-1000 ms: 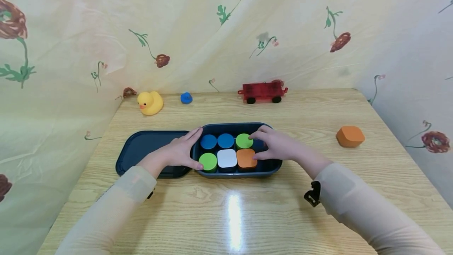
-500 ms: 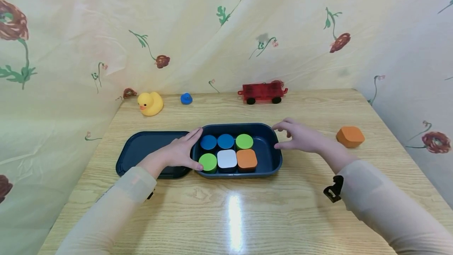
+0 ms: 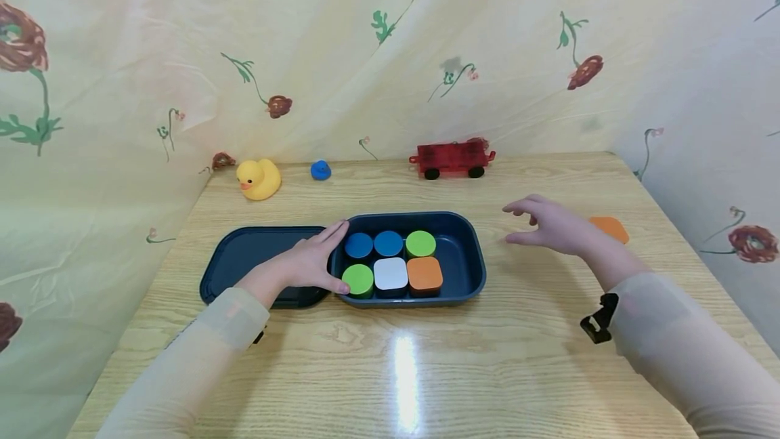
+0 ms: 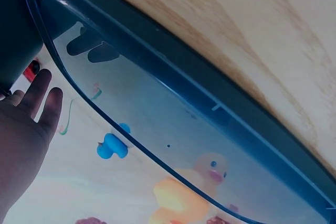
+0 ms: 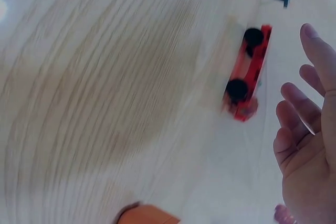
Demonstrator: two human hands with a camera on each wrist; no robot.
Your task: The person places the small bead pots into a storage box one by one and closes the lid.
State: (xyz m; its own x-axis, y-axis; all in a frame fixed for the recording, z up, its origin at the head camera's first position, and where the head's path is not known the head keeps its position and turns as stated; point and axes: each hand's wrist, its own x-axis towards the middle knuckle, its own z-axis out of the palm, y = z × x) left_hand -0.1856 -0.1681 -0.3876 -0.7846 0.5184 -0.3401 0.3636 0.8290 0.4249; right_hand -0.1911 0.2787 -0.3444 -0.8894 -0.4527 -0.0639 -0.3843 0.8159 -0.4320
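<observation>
A dark blue oblong box stands mid-table. Inside it, two blue round pieces, two green round pieces, a white-topped square piece and an orange square piece fill the left and middle; the right end shows bare floor. My left hand rests on the box's left end, fingers spread and thumb at the near green piece. My right hand hovers right of the box, holding nothing, thumb and fingers apart. Behind its wrist sits a loose orange block, partly hidden; it also shows in the right wrist view.
The box's dark lid lies left of it, partly under my left forearm. Along the back stand a yellow duck, a small blue duck and a red wheeled wagon. A flower-patterned cloth hangs behind the table.
My right hand has let go of the orange piece in the box and moved out to the right, now overlapping the loose orange block. My left hand has stayed in place.
</observation>
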